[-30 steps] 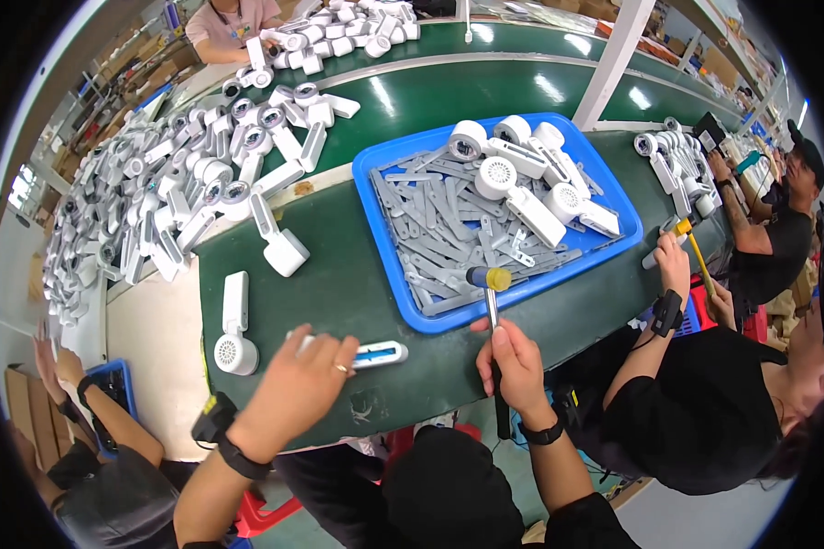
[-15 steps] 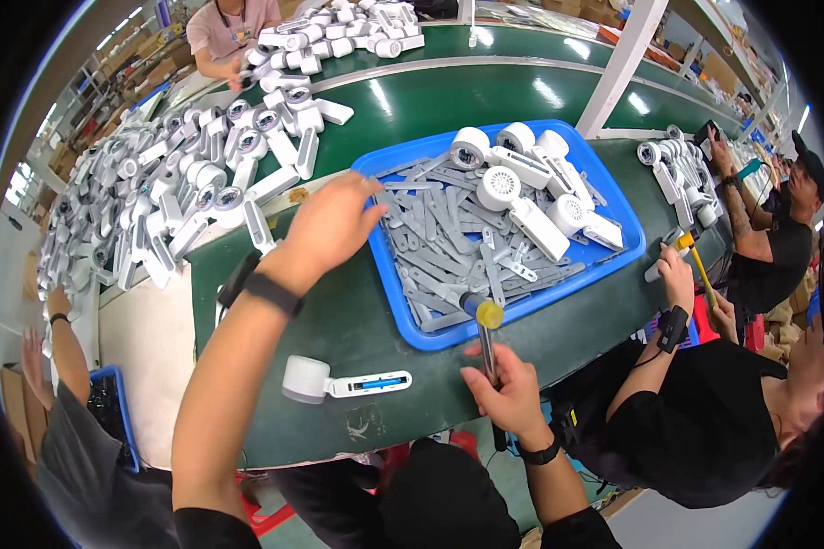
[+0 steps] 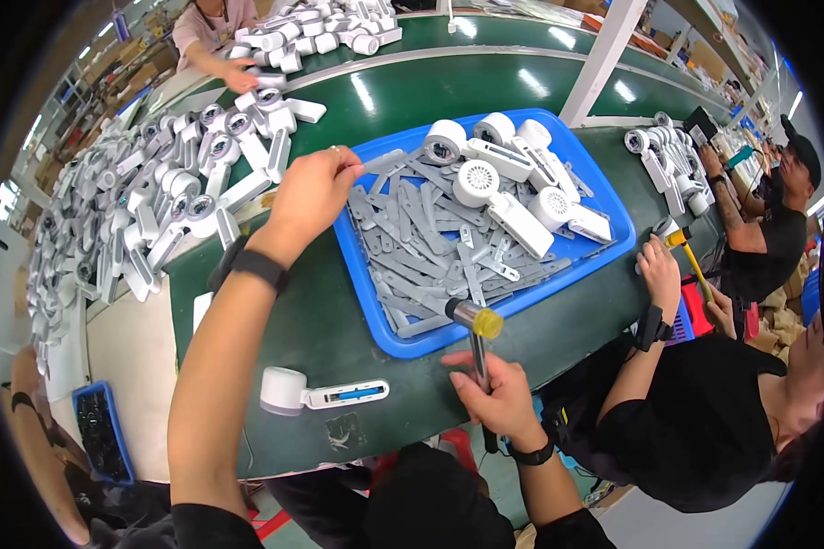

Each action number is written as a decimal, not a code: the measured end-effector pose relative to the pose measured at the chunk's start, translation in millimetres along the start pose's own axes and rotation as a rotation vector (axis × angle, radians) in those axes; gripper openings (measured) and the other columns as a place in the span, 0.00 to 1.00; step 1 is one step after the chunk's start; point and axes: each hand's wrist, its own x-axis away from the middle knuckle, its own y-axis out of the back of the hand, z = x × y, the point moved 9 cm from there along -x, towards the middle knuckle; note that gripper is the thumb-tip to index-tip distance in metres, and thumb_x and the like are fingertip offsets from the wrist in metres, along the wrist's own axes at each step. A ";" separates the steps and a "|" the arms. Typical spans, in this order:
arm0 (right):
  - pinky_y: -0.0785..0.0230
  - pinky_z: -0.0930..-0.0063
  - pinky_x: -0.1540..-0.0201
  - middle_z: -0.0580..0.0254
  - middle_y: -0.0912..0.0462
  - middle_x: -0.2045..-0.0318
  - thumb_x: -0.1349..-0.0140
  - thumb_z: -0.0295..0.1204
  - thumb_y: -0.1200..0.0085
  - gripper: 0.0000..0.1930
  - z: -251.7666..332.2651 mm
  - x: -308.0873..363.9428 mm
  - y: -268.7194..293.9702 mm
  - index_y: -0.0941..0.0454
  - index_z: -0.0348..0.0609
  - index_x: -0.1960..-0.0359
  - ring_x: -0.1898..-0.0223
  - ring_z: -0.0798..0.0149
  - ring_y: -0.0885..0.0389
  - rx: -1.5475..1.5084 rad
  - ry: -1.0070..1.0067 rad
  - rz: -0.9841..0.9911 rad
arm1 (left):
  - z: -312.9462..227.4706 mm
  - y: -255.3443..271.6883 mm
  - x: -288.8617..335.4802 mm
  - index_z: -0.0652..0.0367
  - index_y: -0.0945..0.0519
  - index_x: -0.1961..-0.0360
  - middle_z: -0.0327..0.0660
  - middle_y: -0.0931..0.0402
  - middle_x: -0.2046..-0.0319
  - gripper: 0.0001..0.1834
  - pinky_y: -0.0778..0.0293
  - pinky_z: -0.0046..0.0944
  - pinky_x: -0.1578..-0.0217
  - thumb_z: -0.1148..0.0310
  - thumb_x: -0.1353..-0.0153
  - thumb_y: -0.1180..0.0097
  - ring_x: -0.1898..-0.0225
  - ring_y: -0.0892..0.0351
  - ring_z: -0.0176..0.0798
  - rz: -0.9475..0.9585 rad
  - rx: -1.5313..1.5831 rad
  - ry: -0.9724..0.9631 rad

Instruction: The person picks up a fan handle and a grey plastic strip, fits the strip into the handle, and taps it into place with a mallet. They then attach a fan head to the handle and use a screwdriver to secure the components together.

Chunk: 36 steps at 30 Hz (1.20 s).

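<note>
Both my arms wear black sleeves [image 3: 215, 524] that leave the forearms bare. Around my left wrist runs a dark strap [image 3: 260, 266] with a bulky dark module [image 3: 227, 263] on its left; on the right wrist is a similar black band [image 3: 534, 454]. A small ring [image 3: 337, 148] circles one finger of my left hand [image 3: 309, 190].

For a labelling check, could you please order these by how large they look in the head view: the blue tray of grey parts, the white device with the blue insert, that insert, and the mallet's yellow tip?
1. Blue tray
2. White device
3. Blue insert, yellow tip: too alike to rank
</note>
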 end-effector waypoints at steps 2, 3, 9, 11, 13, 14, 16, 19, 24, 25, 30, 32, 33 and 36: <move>0.41 0.81 0.83 0.72 0.26 0.85 0.27 0.23 0.46 0.10 -11.1 3.1 5.7 0.19 0.33 0.48 0.86 0.80 0.30 -0.152 -0.105 0.038 | -26.8 15.3 35.2 0.63 0.17 0.58 0.38 0.21 0.73 0.11 0.27 0.35 0.66 0.65 0.27 0.43 0.71 0.24 0.31 -0.004 0.201 0.017; 0.42 0.81 0.83 0.70 0.26 0.84 0.26 0.24 0.47 0.10 -13.5 2.9 10.0 0.21 0.33 0.47 0.86 0.79 0.30 -0.238 -0.079 0.061 | -43.1 26.2 57.8 0.63 0.18 0.59 0.35 0.23 0.74 0.11 0.28 0.34 0.67 0.66 0.26 0.44 0.71 0.27 0.29 -0.004 0.285 0.021; 0.44 0.83 0.80 0.68 0.23 0.76 0.25 0.30 0.44 0.13 44.5 11.6 -13.7 0.24 0.39 0.45 0.84 0.81 0.35 -0.414 -0.130 0.055 | -105.7 55.4 213.8 0.62 0.20 0.59 0.46 0.26 0.68 0.02 0.28 0.41 0.64 0.77 0.29 0.44 0.67 0.25 0.48 0.003 0.292 -0.108; 0.44 0.83 0.79 0.69 0.22 0.75 0.27 0.30 0.41 0.13 45.4 12.3 -33.1 0.23 0.39 0.46 0.82 0.81 0.33 -0.261 -0.117 0.107 | -104.6 48.6 235.5 0.63 0.20 0.59 0.46 0.26 0.67 0.02 0.28 0.42 0.64 0.78 0.30 0.43 0.66 0.25 0.50 0.015 0.320 -0.052; 0.41 0.83 0.76 0.73 0.20 0.73 0.31 0.29 0.35 0.10 43.5 17.0 -36.7 0.17 0.39 0.53 0.77 0.82 0.29 -0.027 -0.118 0.074 | -109.5 36.4 243.7 0.63 0.19 0.59 0.47 0.25 0.66 0.02 0.26 0.44 0.62 0.76 0.31 0.41 0.63 0.23 0.51 -0.023 0.385 -0.104; 0.41 0.83 0.76 0.73 0.20 0.73 0.31 0.29 0.35 0.10 45.2 20.6 -42.7 0.17 0.39 0.53 0.77 0.82 0.29 -0.020 -0.117 0.083 | -106.7 36.3 247.4 0.63 0.19 0.59 0.47 0.25 0.66 0.02 0.26 0.44 0.62 0.76 0.31 0.41 0.63 0.23 0.51 -0.034 0.385 -0.098; 0.38 0.84 0.73 0.72 0.19 0.74 0.30 0.29 0.36 0.07 49.4 25.0 -47.2 0.16 0.38 0.57 0.73 0.82 0.26 0.058 -0.110 0.039 | -104.2 36.1 254.4 0.63 0.19 0.57 0.47 0.23 0.64 0.05 0.25 0.46 0.58 0.75 0.31 0.40 0.60 0.22 0.53 -0.023 0.381 -0.122; 0.38 0.84 0.73 0.72 0.19 0.75 0.29 0.30 0.37 0.07 52.6 25.4 -53.5 0.15 0.38 0.59 0.72 0.82 0.26 0.105 -0.052 0.034 | -93.2 43.9 259.7 0.63 0.18 0.54 0.49 0.20 0.58 0.08 0.23 0.48 0.53 0.74 0.33 0.38 0.56 0.20 0.55 -0.005 0.399 -0.101; 0.49 0.85 0.82 0.73 0.18 0.74 0.28 0.31 0.38 0.09 30.7 10.4 -38.9 0.18 0.39 0.54 0.84 0.85 0.35 0.032 -0.157 -0.038 | -47.5 67.6 267.2 0.60 0.17 0.45 0.49 0.26 0.34 0.30 0.36 0.57 0.30 0.64 0.50 0.22 0.28 0.35 0.62 -0.148 0.026 0.016; 0.49 0.85 0.82 0.74 0.18 0.74 0.28 0.30 0.38 0.08 30.3 4.2 -42.6 0.18 0.39 0.54 0.84 0.85 0.36 0.061 -0.160 -0.024 | -40.8 61.9 270.6 0.60 0.17 0.45 0.48 0.28 0.32 0.33 0.39 0.59 0.28 0.62 0.53 0.21 0.25 0.39 0.62 -0.132 -0.017 0.007; 0.36 0.83 0.72 0.71 0.18 0.73 0.30 0.28 0.36 0.08 33.1 -16.2 -78.5 0.19 0.37 0.57 0.74 0.80 0.25 0.170 -0.058 0.077 | -29.6 42.0 281.8 0.60 0.15 0.50 0.47 0.26 0.33 0.28 0.37 0.61 0.29 0.65 0.54 0.20 0.27 0.36 0.60 -0.087 0.016 -0.011; 0.32 0.82 0.67 0.71 0.18 0.73 0.30 0.28 0.36 0.08 34.0 -18.5 -84.0 0.19 0.37 0.57 0.69 0.78 0.21 0.185 -0.126 0.098 | -23.9 41.0 284.2 0.61 0.16 0.56 0.45 0.23 0.38 0.21 0.35 0.61 0.31 0.65 0.49 0.24 0.30 0.31 0.57 -0.114 0.036 -0.042; 0.33 0.82 0.68 0.71 0.18 0.73 0.30 0.28 0.36 0.08 34.1 -19.7 -83.6 0.19 0.37 0.57 0.70 0.78 0.21 0.219 -0.120 0.099 | -21.9 40.6 283.5 0.61 0.16 0.56 0.45 0.23 0.38 0.21 0.35 0.61 0.31 0.65 0.49 0.24 0.30 0.31 0.57 -0.113 0.041 -0.035; 0.32 0.82 0.68 0.71 0.17 0.73 0.30 0.28 0.36 0.08 35.4 -22.7 -81.9 0.19 0.37 0.57 0.70 0.78 0.21 0.240 -0.119 0.113 | -20.9 44.3 282.0 0.61 0.16 0.60 0.44 0.21 0.41 0.18 0.32 0.60 0.32 0.67 0.50 0.24 0.33 0.28 0.56 -0.152 0.075 -0.039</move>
